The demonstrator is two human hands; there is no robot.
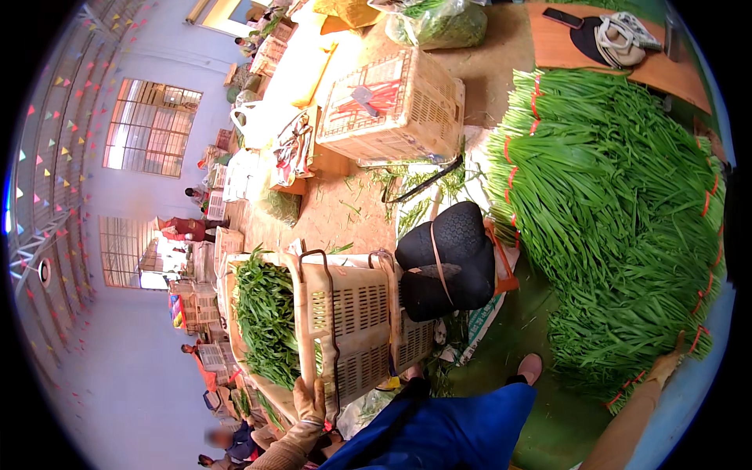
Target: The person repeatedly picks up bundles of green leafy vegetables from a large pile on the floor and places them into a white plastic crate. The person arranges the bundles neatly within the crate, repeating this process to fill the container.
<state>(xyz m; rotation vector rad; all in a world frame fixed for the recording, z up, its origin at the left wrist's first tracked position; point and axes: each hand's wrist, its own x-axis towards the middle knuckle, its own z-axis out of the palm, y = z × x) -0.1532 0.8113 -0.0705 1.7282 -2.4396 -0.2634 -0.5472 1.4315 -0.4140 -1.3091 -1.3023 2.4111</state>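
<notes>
My left hand [310,401], in a tan glove, grips the near rim of a beige plastic crate [356,329] that lies tipped on its side. Beside it a second crate [262,313] is packed with green leafy stalks. My right hand [664,366] rests on the lower edge of a big heap of green chive bundles [619,219] tied with red bands; I cannot see whether its fingers close on a bundle. My blue trouser leg [446,427] and a pink shoe [530,366] show below.
A black padded stool [448,258] stands between the crates and the heap. Farther off sit another beige crate [395,106], bags of greens [439,23] and a wooden board with a phone [562,17]. People work among crates at the lower left.
</notes>
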